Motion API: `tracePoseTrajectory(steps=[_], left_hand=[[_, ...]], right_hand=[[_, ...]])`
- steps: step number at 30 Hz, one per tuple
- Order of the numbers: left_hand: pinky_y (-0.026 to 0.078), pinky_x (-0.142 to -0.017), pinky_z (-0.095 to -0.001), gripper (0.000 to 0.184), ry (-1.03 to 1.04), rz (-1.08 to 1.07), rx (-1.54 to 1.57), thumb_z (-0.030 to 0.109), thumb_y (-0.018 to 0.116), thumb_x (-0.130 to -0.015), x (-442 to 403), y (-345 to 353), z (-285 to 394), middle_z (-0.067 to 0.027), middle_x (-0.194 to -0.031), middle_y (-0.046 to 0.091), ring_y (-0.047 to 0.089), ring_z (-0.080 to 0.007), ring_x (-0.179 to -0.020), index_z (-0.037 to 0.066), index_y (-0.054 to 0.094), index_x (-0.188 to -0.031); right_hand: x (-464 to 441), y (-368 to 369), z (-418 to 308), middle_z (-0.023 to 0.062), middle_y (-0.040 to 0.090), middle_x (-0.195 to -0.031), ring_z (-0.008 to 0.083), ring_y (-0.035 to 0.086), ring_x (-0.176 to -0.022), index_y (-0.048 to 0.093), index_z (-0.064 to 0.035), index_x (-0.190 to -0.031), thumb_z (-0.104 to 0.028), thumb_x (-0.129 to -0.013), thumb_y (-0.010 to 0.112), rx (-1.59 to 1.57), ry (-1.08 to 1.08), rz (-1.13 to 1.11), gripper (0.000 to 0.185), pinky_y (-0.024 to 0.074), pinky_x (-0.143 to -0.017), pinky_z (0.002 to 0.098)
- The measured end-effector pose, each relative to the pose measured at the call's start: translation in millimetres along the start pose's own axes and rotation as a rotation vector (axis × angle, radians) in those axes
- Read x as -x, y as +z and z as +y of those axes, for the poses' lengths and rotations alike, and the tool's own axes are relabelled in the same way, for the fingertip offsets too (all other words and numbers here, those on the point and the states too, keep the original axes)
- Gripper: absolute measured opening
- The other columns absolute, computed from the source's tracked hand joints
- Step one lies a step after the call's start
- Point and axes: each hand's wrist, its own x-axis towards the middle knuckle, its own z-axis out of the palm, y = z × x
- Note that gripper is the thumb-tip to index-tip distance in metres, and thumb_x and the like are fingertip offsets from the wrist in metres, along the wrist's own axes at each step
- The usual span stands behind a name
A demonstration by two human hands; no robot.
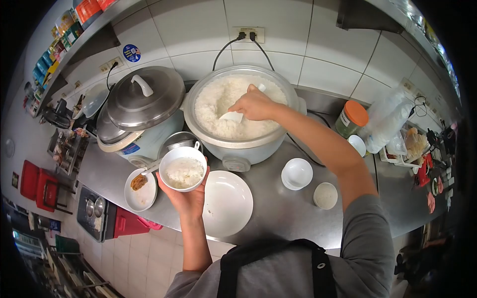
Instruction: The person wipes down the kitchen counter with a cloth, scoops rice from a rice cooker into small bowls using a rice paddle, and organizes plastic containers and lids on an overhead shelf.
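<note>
My left hand holds up a small white bowl with cooked rice in it. In my right hand, a white rice paddle is gripped, its blade down in the rice of the large uncovered rice cooker. White rice fills much of this cooker, with a hollow near the paddle. Below the held bowl and to its right lies a large white plate, bearing a few small specks. My fingers partly hide the paddle's handle.
A metal lid leans over a second rice cooker at left. Stacked white bowls and a small rice-filled cup stand right. Nearby are a stained dish, an orange-lidded jar and power cords.
</note>
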Motion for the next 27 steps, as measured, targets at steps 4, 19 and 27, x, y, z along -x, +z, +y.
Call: tracePoseTrajectory(steps=[4, 19, 27], left_hand=[[0.052, -0.098, -0.0541, 0.07, 0.01, -0.079, 0.014, 0.065, 0.039, -0.098, -3, 10, 2, -0.0171, -0.14, 0.049, 0.055, -0.0421, -0.122, 0.011, 0.04, -0.144], [0.048, -0.104, -0.0519, 0.071, -0.121, -0.142, -0.232, 0.064, 0.029, -0.102, -72, 96, -33, -0.0135, -0.144, 0.045, 0.05, -0.032, -0.129, 0.009, 0.035, -0.146], [0.048, -0.107, -0.0475, 0.07, -0.375, -0.323, -0.057, 0.06, 0.021, -0.104, -75, 134, -54, -0.0141, -0.147, 0.044, 0.048, -0.0327, -0.133, 0.009, 0.035, -0.148]], right_hand=[[15, -5, -7, 0.0052, 0.073, -0.081, 0.019, 0.059, -0.071, 0.079, -0.0222, -0.106, -0.009, -0.084, 0.058, -0.041, 0.07, -0.134, 0.033, 0.0327, -0.096, 0.0337], [29, -95, -9, 0.0101, 0.074, -0.106, 0.0244, 0.07, -0.096, 0.076, -0.0197, -0.113, -0.021, -0.091, 0.062, -0.359, 0.398, 0.237, 0.026, 0.0519, -0.088, 0.0348], [64, -76, -89, 0.0025, 0.074, -0.086, 0.0165, 0.063, -0.077, 0.072, -0.0104, -0.11, -0.011, -0.086, 0.062, 0.329, 0.192, 0.659, 0.026, 0.0355, -0.083, 0.0344]])
